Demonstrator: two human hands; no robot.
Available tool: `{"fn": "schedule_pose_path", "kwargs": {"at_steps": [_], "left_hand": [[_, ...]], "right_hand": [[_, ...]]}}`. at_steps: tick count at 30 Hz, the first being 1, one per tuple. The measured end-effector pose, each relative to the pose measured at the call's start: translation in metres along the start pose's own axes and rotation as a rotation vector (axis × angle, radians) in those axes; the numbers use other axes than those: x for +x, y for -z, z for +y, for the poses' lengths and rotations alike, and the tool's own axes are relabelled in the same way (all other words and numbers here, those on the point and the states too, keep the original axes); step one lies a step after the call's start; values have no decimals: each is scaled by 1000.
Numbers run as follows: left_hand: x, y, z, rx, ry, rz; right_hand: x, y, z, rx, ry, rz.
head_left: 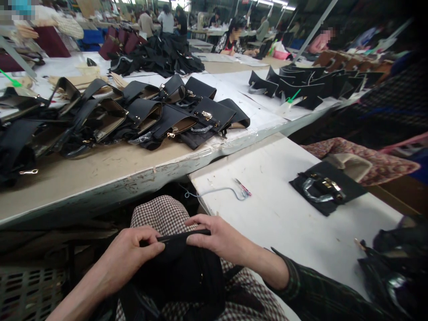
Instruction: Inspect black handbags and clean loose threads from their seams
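A black handbag [180, 272] lies across my lap on a brown-and-white checked cloth [160, 214]. My left hand [140, 245] pinches the left part of its upper edge between thumb and fingers. At the right part of that same edge, my right hand [214, 236] grips with the thumb on the near side and the fingers beyond. Between the two hands the edge runs fairly straight. The lower part of the bag is dark, and its details are hard to make out.
Thread snips [242, 187] on a pale blue cord lie on the white side table [267, 178]. Another black handbag [327, 187] with a wrapped handle rests farther right. Several black bags [160, 116] line the long table at left. A plastic crate [30, 290] stands lower left. People work behind.
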State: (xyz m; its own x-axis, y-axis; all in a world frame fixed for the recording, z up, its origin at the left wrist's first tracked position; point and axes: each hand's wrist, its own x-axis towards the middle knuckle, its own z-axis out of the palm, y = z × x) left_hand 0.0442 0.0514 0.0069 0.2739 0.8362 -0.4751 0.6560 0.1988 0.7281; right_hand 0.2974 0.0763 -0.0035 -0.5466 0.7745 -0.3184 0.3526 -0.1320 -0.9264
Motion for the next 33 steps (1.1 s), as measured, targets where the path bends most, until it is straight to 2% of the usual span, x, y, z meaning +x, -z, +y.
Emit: {"fn": "schedule_pose_path", "kwargs": {"at_steps": [3,5,10,14,19,27,33], "left_hand": [[1,-1,-2,-7,-15,3],[2,0,-2,-9,-16,-5],[2,1,0,-41,-36,-37],[0,1,0,-79,-39,-72],[-2,2,-4,-75,-22,-50],[1,0,-11,-81,-54,-38],[-2,0,-10,-99,-17,73]], "right_hand": [[2,4,4,115,-82,-149],[2,4,6,191,-138,-195],[4,2,6,172,-135,-165],[4,6,2,190,-131,-207],[4,9,2,239,-150,-233],[6,-6,13,143,-68,-90],[3,-12,15,106,-16,-8]]}}
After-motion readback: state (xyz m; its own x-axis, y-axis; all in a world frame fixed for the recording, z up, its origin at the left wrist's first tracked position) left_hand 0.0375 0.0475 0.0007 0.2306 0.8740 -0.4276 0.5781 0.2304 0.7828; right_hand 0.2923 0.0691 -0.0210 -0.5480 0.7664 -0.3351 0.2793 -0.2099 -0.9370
